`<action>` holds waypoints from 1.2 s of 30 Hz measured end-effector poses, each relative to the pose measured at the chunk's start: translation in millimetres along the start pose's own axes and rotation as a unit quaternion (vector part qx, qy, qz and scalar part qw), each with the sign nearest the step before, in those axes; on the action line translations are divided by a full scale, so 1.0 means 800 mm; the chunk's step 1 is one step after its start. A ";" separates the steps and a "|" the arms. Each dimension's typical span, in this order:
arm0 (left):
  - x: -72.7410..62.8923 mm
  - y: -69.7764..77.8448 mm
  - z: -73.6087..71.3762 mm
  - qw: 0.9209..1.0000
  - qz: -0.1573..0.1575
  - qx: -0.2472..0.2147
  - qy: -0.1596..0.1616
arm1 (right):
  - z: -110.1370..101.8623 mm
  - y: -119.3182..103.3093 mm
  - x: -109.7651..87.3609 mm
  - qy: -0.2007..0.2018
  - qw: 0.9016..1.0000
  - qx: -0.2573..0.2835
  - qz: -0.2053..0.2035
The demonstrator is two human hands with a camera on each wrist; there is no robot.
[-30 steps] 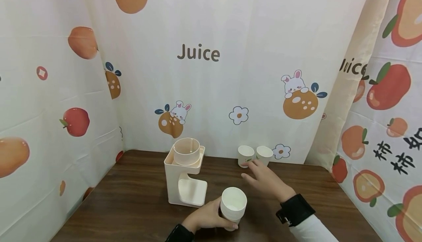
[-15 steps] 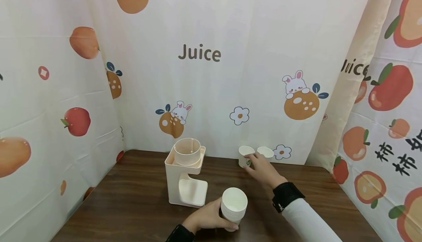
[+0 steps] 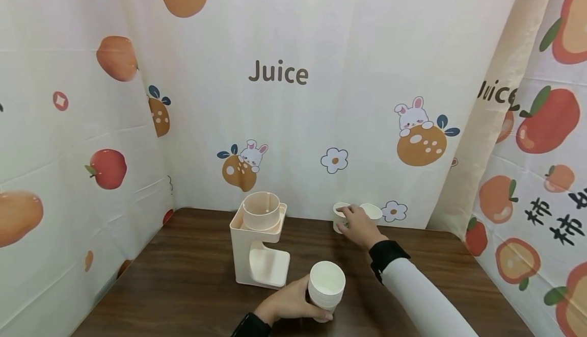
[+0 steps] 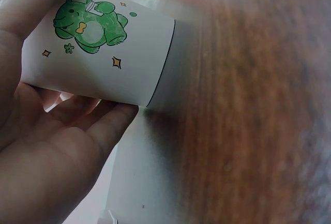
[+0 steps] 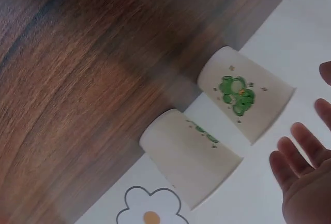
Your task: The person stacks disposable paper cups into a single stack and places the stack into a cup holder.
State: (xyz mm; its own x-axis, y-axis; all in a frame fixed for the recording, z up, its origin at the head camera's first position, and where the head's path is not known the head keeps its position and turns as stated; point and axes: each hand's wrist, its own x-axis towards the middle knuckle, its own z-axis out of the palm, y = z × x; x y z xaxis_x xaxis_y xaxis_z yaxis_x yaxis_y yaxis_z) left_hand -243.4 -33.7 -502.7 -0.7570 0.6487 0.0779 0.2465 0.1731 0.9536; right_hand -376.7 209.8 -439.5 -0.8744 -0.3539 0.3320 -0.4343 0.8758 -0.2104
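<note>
In the head view my left hand (image 3: 291, 300) grips a stack of white paper cups (image 3: 326, 293) at the table's front. Up close in the left wrist view, the outermost paper cup (image 4: 103, 71) has a green bear print, and thumb and fingers curl round it. At the back my right hand (image 3: 359, 226) reaches over two more paper cups, a left one (image 3: 337, 221) and a right one (image 3: 373, 211). Its fingers are spread and slightly bent beside the cup rims in the right wrist view, apart from the left cup (image 5: 253, 100) and the right cup (image 5: 186, 157).
A cream-white appliance (image 3: 243, 255) with a round open top and a low shelf stands left of the cup stack. The dark wooden table (image 3: 183, 276) is bordered by fruit-printed cloth (image 3: 293, 123) at the back and both sides.
My right hand has moved slightly up and left, until its fingers overlap the left cup's rim in the head view. The left hand keeps the cup stack in place.
</note>
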 end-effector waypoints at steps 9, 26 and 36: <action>0.000 0.000 0.002 1.000 -0.009 -0.004 0.002 | 0.008 0.009 0.020 -0.011 0.999 0.023 0.029; 0.000 0.000 -0.001 1.000 -0.004 -0.008 -0.006 | 0.022 0.017 0.054 -0.054 0.995 -0.031 0.072; -0.001 -0.001 -0.002 1.000 -0.003 -0.016 -0.012 | 0.021 0.007 0.057 -0.079 0.991 -0.079 0.078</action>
State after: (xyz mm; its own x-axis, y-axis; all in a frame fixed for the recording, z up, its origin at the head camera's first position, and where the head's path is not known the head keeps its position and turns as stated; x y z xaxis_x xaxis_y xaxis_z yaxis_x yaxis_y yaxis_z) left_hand -243.7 -35.3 -503.2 -0.7438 0.6653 0.0646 0.2216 0.1542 0.9629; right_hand -422.5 192.7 -440.8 -0.9566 -0.2456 0.1566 -0.2624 0.9600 -0.0972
